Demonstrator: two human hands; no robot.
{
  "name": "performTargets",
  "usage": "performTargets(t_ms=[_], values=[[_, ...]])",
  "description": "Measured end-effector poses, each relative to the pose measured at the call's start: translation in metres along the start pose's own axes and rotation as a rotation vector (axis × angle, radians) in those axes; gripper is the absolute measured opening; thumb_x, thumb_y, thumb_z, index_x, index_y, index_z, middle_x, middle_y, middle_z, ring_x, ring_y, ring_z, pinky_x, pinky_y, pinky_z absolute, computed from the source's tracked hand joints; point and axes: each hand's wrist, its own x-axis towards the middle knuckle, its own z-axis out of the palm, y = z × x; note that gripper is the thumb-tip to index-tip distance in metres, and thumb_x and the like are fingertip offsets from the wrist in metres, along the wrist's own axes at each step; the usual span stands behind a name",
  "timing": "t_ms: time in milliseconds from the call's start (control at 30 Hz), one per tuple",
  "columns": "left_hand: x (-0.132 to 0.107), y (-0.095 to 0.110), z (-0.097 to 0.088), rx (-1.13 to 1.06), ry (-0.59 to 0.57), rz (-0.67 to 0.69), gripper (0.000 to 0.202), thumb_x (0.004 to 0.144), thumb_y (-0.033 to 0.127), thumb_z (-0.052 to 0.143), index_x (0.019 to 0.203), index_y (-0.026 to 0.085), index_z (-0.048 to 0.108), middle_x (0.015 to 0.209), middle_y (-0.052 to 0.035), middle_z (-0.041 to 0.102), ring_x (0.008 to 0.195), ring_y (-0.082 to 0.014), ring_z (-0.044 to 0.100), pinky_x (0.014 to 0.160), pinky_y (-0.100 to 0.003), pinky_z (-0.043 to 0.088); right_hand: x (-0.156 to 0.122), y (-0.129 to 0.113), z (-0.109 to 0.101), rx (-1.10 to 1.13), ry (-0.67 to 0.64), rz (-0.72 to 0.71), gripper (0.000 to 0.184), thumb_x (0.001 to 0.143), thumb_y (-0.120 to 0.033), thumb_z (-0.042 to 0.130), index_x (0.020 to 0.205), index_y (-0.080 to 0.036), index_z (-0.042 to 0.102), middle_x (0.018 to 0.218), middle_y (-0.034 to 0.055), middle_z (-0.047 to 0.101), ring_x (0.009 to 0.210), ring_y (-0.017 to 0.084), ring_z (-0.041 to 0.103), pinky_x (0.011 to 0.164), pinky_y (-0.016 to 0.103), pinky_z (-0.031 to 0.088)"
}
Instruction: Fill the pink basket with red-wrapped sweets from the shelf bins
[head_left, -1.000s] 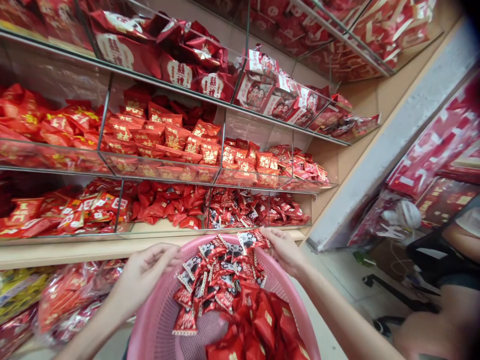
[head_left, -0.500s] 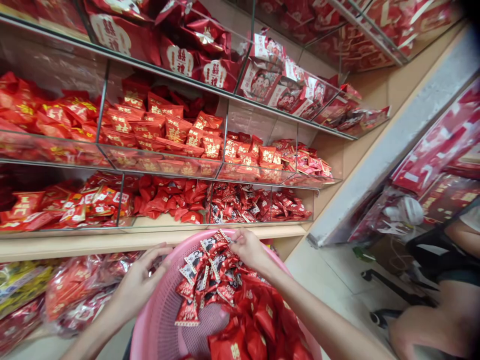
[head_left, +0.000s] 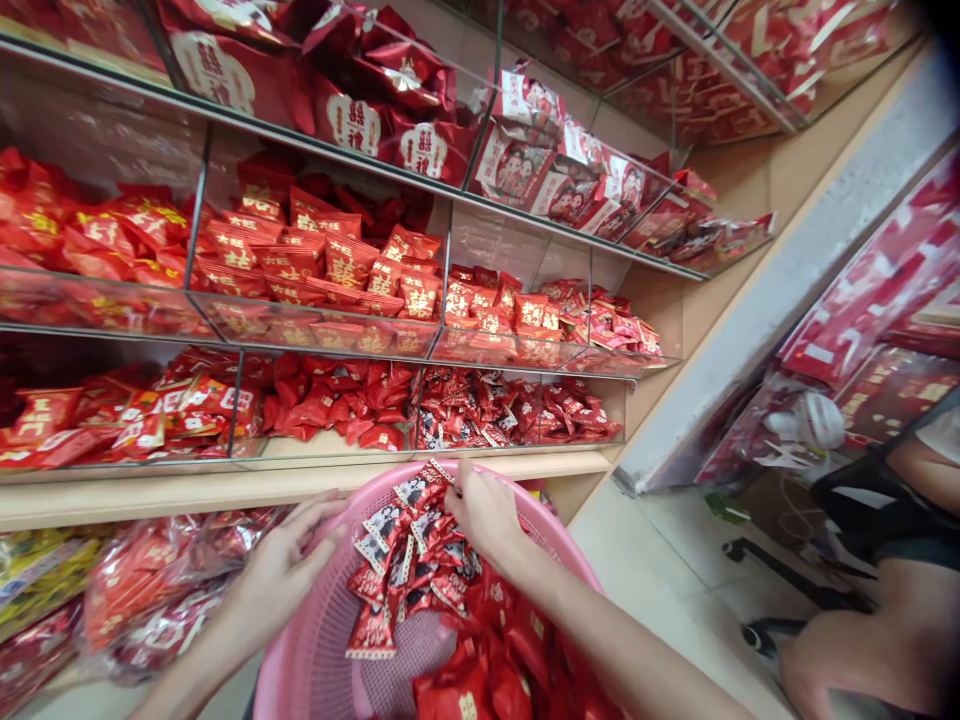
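A pink plastic basket with a mesh wall stands in front of me. Inside, small red candy packets with black-and-white pictures lie heaped at the back left. Larger glossy red packets with gold characters fill its front right. My right hand reaches over the small packets, fingers closed and pointing down on a wrapped candy at the pile's edge; its fingertips are partly hidden. My left hand is at the basket's left rim, thumb and fingers apart, with nothing visible in it.
Shelves with clear dividers hold red packets just behind the basket. Plastic bags of packets lie under the bottom shelf at left. To the right are a chair base, a seated person's leg and a small white fan.
My right hand has moved slightly left and down, turning its knuckles upward over the small packets. My left hand stays almost where it was, and the view has shifted a little.
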Motion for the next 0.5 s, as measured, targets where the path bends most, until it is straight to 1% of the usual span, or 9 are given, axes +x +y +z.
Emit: performTargets(t_ms=[67, 200, 267, 367, 433, 500], values=[[-0.001, 0.004, 0.002, 0.022, -0.007, 0.008, 0.038, 0.077, 0.045, 0.051, 0.100, 0.019, 0.065, 0.123, -0.0111, 0.060, 0.116, -0.0280, 0.051, 0.100, -0.044, 0.036, 0.001, 0.001, -0.003, -0.005, 0.013, 0.001, 0.022, 0.082, -0.025, 0.046, 0.101, -0.016, 0.052, 0.078, 0.0089, 0.067, 0.069, 0.022, 0.061, 0.053, 0.028, 0.026], [-0.001, 0.010, 0.007, 0.061, -0.049, 0.027, 0.034, 0.079, 0.043, 0.050, 0.100, 0.020, 0.065, 0.122, -0.0102, 0.060, 0.117, -0.0272, 0.049, 0.101, -0.045, 0.034, 0.012, 0.013, -0.020, 0.050, 0.077, 0.028, 0.018, 0.085, -0.032, 0.044, 0.086, -0.018, 0.056, 0.074, 0.0072, 0.066, 0.070, 0.020, 0.060, 0.055, 0.027, 0.027], [-0.001, 0.010, 0.008, 0.071, -0.054, 0.026, 0.034, 0.080, 0.043, 0.050, 0.101, 0.021, 0.064, 0.123, -0.0097, 0.059, 0.119, -0.0273, 0.048, 0.102, -0.045, 0.033, 0.026, 0.026, -0.032, 0.083, 0.093, 0.018, 0.017, 0.085, -0.029, 0.044, 0.085, -0.019, 0.058, 0.077, 0.0071, 0.066, 0.072, 0.019, 0.059, 0.056, 0.025, 0.028], [-0.001, 0.009, 0.008, 0.081, -0.047, 0.020, 0.034, 0.079, 0.043, 0.050, 0.101, 0.021, 0.064, 0.122, -0.0096, 0.059, 0.119, -0.0277, 0.048, 0.102, -0.046, 0.032, 0.055, 0.049, -0.043, 0.114, 0.073, -0.064, 0.017, 0.083, -0.021, 0.046, 0.091, -0.020, 0.061, 0.083, 0.0062, 0.066, 0.075, 0.017, 0.058, 0.060, 0.024, 0.031], [-0.001, 0.007, 0.008, 0.086, -0.046, 0.008, 0.035, 0.079, 0.044, 0.050, 0.102, 0.021, 0.064, 0.123, -0.0095, 0.059, 0.120, -0.0274, 0.047, 0.103, -0.045, 0.032, 0.076, 0.063, -0.043, 0.134, 0.028, -0.139, 0.018, 0.078, -0.016, 0.051, 0.089, -0.021, 0.064, 0.081, 0.0035, 0.066, 0.074, 0.016, 0.057, 0.061, 0.022, 0.032], [-0.002, 0.005, 0.007, 0.088, -0.043, -0.011, 0.036, 0.079, 0.045, 0.050, 0.103, 0.022, 0.063, 0.124, -0.0092, 0.059, 0.121, -0.0271, 0.046, 0.103, -0.045, 0.032, 0.094, 0.071, -0.037, 0.151, -0.030, -0.203, 0.020, 0.072, -0.012, 0.056, 0.085, -0.021, 0.068, 0.074, 0.0010, 0.066, 0.069, 0.014, 0.056, 0.060, 0.021, 0.033]])
